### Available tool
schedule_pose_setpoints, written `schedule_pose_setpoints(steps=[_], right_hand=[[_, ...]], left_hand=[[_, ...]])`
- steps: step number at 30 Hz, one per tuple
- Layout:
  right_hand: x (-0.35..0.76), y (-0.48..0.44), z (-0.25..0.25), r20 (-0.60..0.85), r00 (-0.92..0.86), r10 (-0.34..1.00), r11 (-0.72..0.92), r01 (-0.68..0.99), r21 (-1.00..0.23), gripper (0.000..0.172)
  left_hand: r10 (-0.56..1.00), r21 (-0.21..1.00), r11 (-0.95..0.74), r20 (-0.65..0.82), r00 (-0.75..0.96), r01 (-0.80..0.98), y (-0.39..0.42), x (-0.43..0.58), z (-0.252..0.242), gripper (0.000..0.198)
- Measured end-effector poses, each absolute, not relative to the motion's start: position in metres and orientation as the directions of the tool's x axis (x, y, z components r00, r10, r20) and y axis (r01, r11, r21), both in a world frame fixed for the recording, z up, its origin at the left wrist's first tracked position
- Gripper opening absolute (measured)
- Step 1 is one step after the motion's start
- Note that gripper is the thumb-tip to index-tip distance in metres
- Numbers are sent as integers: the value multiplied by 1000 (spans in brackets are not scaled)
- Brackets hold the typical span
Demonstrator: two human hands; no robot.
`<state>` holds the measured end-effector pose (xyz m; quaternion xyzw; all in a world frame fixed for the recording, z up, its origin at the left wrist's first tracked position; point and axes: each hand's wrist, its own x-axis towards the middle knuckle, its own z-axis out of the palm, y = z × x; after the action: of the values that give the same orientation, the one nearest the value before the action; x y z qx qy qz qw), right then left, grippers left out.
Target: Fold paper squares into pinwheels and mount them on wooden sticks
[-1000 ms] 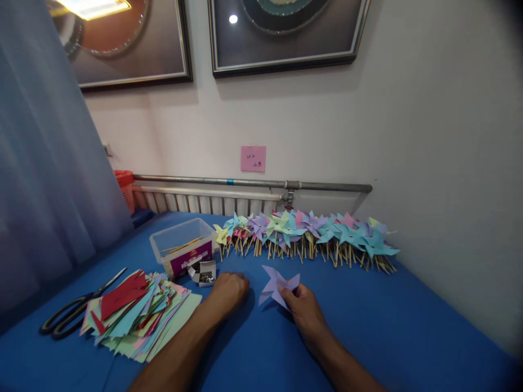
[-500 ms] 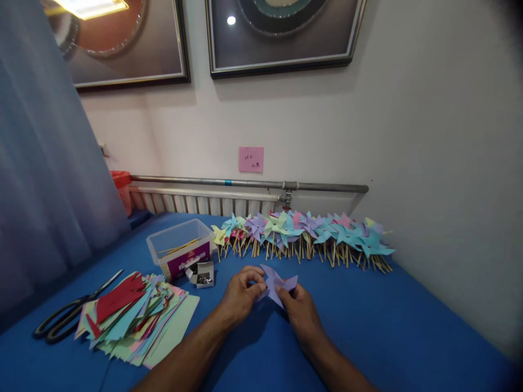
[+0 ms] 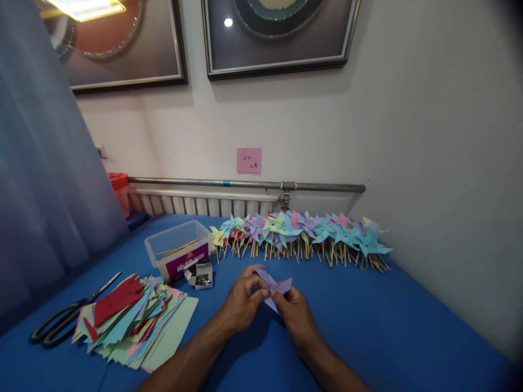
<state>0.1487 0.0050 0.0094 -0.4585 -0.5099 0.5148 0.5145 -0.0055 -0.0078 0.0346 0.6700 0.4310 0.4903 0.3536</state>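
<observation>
Both my hands meet over the blue table [image 3: 392, 326] and pinch a purple paper pinwheel shape [image 3: 273, 287]. My left hand [image 3: 242, 302] grips its left side with thumb and fingers closed. From the right, my right hand [image 3: 297, 314] holds the same paper, fingers curled round its lower edge. A small open box of metal pins [image 3: 201, 276] lies just left of my left hand.
A row of finished pinwheels on sticks [image 3: 302, 234] lines the wall. A clear tub of sticks [image 3: 180, 249] stands at centre left. A fanned stack of coloured paper squares [image 3: 134, 321] and black scissors [image 3: 61, 325] lie at the left. A curtain hangs far left.
My left hand came over from beside the pin box and took hold of the purple paper. Both hands now pinch it together, and the paper looks more folded in.
</observation>
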Motion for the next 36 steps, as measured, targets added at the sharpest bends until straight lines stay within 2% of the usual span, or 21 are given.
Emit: schedule_pose_setpoints(steps=[9, 20, 36], right_hand=[[150, 6, 7, 51, -60, 997, 47, -66, -997, 36], [152, 7, 7, 46, -115, 992, 37, -82, -996, 37], [152, 15, -5, 57, -86, 995, 48, -98, -994, 38]], left_hand=[[926, 891, -371, 335, 175, 261, -6, -6, 33, 11], [965, 885, -261, 244, 95, 385, -9, -1, 33, 12], [967, 861, -252, 237, 90, 442, -13, -1, 38, 10]])
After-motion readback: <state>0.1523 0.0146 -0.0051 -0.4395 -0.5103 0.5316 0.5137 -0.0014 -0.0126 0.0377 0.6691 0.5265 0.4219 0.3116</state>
